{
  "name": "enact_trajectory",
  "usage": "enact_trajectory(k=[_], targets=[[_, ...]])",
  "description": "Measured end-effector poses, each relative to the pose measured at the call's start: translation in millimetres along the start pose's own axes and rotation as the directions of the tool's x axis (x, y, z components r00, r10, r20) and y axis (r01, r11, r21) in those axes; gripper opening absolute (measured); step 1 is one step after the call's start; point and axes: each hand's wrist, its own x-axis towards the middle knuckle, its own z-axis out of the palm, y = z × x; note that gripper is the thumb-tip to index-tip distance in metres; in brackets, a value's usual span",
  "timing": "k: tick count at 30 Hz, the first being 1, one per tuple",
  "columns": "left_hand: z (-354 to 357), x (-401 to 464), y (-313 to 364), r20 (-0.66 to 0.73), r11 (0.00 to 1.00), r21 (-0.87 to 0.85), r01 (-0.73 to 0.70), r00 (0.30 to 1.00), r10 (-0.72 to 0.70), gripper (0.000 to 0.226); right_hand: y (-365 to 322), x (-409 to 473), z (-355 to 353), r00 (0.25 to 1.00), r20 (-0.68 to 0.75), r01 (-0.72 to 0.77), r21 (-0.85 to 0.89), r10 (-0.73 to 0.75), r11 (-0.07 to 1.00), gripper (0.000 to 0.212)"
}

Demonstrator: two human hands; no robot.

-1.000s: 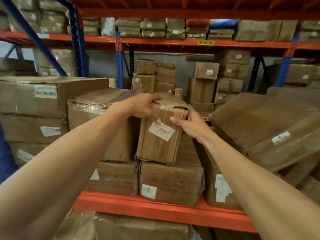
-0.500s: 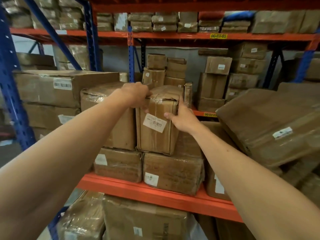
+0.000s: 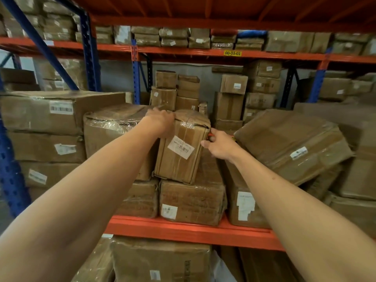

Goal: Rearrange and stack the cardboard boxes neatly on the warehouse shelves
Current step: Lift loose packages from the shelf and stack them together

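A tall taped cardboard box (image 3: 181,157) with a white barcode label stands slightly tilted on a wider taped box (image 3: 192,202) on the orange shelf (image 3: 189,231). My left hand (image 3: 161,121) grips its top left corner, fingers curled over the edge. My right hand (image 3: 218,144) holds its right side near the top, with the thumb on the front edge and the fingers behind the box. To the left, touching it, sits a larger plastic-wrapped box (image 3: 116,131).
A big flat box (image 3: 289,143) leans tilted at the right over an upright box (image 3: 244,202). Stacked labelled boxes (image 3: 44,127) fill the left. Blue uprights (image 3: 12,169) frame the bay. Smaller boxes (image 3: 177,90) stand behind, more on the shelf below (image 3: 160,261).
The box between my hands has shifted left and back against the plastic-wrapped box. My right hand slid round to its right side. The view pulled back a little.
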Motion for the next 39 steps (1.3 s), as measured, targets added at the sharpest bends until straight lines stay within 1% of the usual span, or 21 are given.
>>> enact_trajectory(k=[5,10,13,15,19,21,23,25,26,28,30,32,34,36,39], targets=[[3.6,2.5,6.7,-0.007,1.000,-0.026,-0.001,1.000,0.001,0.071,4.5,-5.8,-8.5,0.999,-0.046,-0.010,-0.053,0.008,0.999,0.055],[0.4,6.8,14.0,-0.016,0.996,-0.084,-0.035,0.999,0.034,0.091,13.9,-15.8,-27.3,0.993,-0.101,-0.072,-0.091,0.062,0.993,0.069],[-8.9,11.0,28.2,-0.046,0.986,-0.135,-0.096,0.995,0.090,0.090,23.3,-27.1,-44.2,0.984,-0.154,-0.105,-0.079,0.092,0.991,0.070],[-14.9,13.7,43.2,-0.072,0.976,-0.161,-0.143,0.988,0.133,0.089,31.4,-37.0,-58.0,0.968,-0.219,-0.139,-0.071,0.120,0.988,0.071],[-21.6,22.8,86.8,-0.152,0.945,-0.186,-0.270,0.958,0.244,0.091,52.3,-65.1,-94.3,0.901,-0.399,-0.191,-0.018,0.168,0.981,0.064],[-24.5,26.0,114.1,-0.140,0.926,-0.193,-0.325,0.943,0.302,0.096,65.9,-79.2,-114.7,0.854,-0.486,-0.221,-0.011,0.188,0.975,0.057],[-26.3,27.4,142.4,-0.122,0.898,-0.219,-0.381,0.924,0.362,0.101,82.4,-93.3,-133.7,0.793,-0.570,-0.241,0.026,0.213,0.970,0.051],[-26.4,27.2,171.2,-0.103,0.872,-0.256,-0.417,0.909,0.404,0.106,103.0,-106.6,-151.1,0.717,-0.643,-0.272,0.098,0.269,0.957,0.050],[-25.7,26.6,186.2,-0.083,0.862,-0.290,-0.415,0.908,0.410,0.110,115.1,-112.5,-159.1,0.676,-0.666,-0.290,0.151,0.314,0.945,0.054],[-21.7,25.6,216.7,-0.011,0.843,-0.371,-0.390,0.909,0.416,0.120,140.2,-120.4,-172.8,0.613,-0.661,-0.322,0.293,0.434,0.900,0.071],[-15.1,22.9,248.8,0.073,0.826,-0.432,-0.363,0.898,0.433,0.131,162.4,-120.7,-184.9,0.571,-0.603,-0.353,0.432,0.557,0.830,0.096],[-5.5,17.9,280.8,0.117,0.815,-0.471,-0.337,0.892,0.437,0.140,178.5,-115.6,-196.2,0.548,-0.554,-0.387,0.496,0.627,0.777,0.122],[5.4,13.6,314.9,0.101,0.794,-0.524,-0.308,0.904,0.417,0.147,189.4,-105.5,-209.4,0.558,-0.498,-0.428,0.513,0.664,0.744,0.140],[15.5,10.9,348.7,0.065,0.786,-0.561,-0.261,0.932,0.356,0.153,195.4,-91.5,-222.7,0.596,-0.431,-0.457,0.511,0.677,0.728,0.153],[33.8,8.0,387.1,-0.008,0.774,-0.619,-0.130,0.987,0.159,0.164,194.8,-65.7,-237.2,0.649,-0.359,-0.452,0.526,0.670,0.720,0.167]])
